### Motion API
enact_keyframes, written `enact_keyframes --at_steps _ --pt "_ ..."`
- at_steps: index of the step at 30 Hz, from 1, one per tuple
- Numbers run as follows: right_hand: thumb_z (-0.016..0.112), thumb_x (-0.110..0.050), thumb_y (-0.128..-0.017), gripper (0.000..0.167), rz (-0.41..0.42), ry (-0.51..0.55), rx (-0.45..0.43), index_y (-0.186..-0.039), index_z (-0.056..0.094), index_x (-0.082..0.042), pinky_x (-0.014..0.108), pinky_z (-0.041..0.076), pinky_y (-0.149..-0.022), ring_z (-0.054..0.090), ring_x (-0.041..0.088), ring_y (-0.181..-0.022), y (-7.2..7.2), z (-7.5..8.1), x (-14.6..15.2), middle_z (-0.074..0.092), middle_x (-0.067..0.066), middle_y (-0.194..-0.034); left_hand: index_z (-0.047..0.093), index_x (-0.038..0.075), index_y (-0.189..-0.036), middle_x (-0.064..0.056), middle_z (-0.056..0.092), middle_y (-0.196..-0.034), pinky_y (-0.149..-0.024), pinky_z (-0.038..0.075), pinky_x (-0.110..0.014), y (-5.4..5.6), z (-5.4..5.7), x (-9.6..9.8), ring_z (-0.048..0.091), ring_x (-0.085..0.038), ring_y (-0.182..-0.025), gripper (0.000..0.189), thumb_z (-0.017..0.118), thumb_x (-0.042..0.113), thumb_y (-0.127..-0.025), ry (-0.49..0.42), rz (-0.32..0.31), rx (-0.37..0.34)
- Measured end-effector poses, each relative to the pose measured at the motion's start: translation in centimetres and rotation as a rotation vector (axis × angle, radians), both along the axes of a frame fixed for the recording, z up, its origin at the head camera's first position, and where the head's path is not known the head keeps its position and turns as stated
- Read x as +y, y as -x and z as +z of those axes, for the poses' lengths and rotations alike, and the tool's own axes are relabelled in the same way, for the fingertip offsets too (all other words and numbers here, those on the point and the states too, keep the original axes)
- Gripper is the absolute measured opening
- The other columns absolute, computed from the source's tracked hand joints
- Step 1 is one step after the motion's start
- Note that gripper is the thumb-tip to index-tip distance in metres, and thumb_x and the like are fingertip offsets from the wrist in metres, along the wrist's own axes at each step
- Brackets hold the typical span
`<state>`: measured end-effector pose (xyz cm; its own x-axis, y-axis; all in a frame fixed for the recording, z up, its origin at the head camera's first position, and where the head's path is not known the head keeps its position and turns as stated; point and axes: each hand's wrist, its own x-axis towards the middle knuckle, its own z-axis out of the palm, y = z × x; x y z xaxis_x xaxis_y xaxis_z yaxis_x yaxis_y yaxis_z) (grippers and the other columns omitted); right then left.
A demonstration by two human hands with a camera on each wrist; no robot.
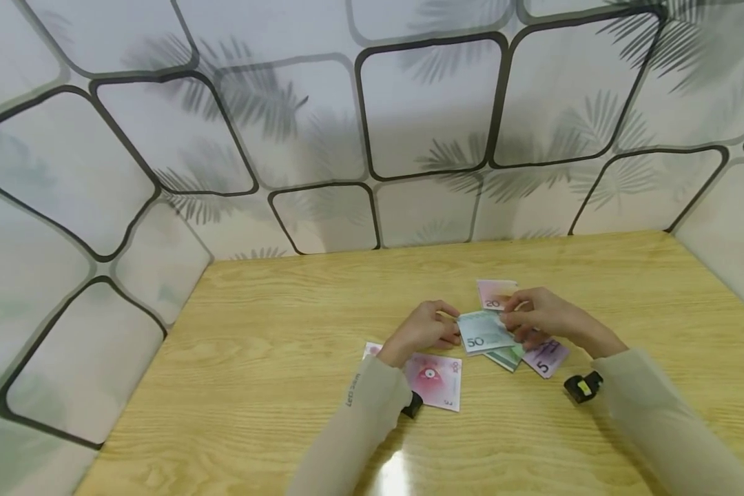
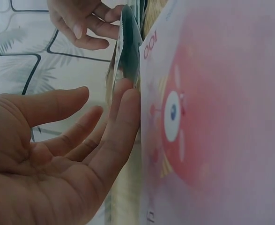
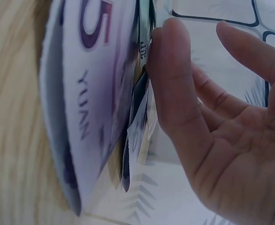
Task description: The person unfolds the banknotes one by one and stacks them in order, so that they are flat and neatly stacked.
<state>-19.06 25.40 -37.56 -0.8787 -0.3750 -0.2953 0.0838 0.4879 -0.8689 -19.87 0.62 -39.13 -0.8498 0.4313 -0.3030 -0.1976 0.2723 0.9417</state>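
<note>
50 reads on the blue-green note (image 1: 483,334) between the hands, 20 on the pink note (image 1: 494,292) just behind it, 5 and YUAN on the purple note (image 1: 548,358) to the right, 100 on the red note (image 1: 437,386) partly under the left forearm. Green note (image 1: 506,357) peeks from under the 50. Left hand (image 1: 423,331): thumb apart, fingers loosely extended, at the 50's left edge. Right hand (image 1: 542,317): thumb apart, fingers slightly bent, over its right end. Surface (image 1: 254,386): yellowish wood grain. Wall covering (image 1: 304,124): pale, rounded dark outlines, grey leaf prints
</note>
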Motion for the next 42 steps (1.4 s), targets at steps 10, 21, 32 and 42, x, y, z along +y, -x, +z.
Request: enact_keyframes --at_steps 10,21,32,42 --pt "0.061 -0.012 -0.102 0.033 0.014 -0.001 0.014 -0.120 0.054 0.015 0.034 0.061 -0.061 0.067 0.022 -0.075 0.0 0.3 0.1 0.069 0.010 -0.090 0.066 -0.009 -0.118 -0.013 0.067 -0.092 -0.077 0.061 -0.033 0.0 0.2 0.2 0.069 -0.024 -0.083 0.022 0.059 -0.005 -0.098 0.003 -0.015 0.024" --pt "0.066 -0.015 -0.099 0.032 0.023 0.002 0.061 -0.117 0.057 0.011 0.034 0.061 -0.063 0.066 0.023 -0.082 -0.6 0.7 -0.3 0.064 0.014 -0.103 0.070 -0.012 -0.111 -0.018 0.072 -0.093 -0.080 0.061 -0.033 0.1 1.0 0.5 0.071 -0.022 -0.084 0.017 0.063 -0.007 -0.096 -0.128 0.008 0.150" --pt "0.067 -0.025 -0.100 0.069 0.064 0.060 0.082 -0.145 0.031 0.015 0.044 0.061 -0.079 0.059 0.035 -0.110 -1.3 0.7 -1.2 0.048 0.034 -0.132 0.068 -0.013 -0.114 -0.023 0.072 -0.102 -0.084 0.060 -0.036 0.0 1.3 1.2 0.073 -0.027 -0.090 0.019 0.064 -0.004 -0.097 -0.234 -0.018 0.235" --pt "0.068 -0.022 -0.099 0.071 0.063 0.123 0.055 -0.146 0.028 0.013 0.046 0.061 -0.080 0.058 0.036 -0.112 -1.6 0.6 -1.9 0.045 0.034 -0.135 0.060 -0.008 -0.130 -0.024 0.071 -0.107 -0.085 0.060 -0.037 -0.4 1.5 1.5 0.072 -0.031 -0.093 0.032 0.063 -0.002 -0.099 -0.277 -0.062 0.314"
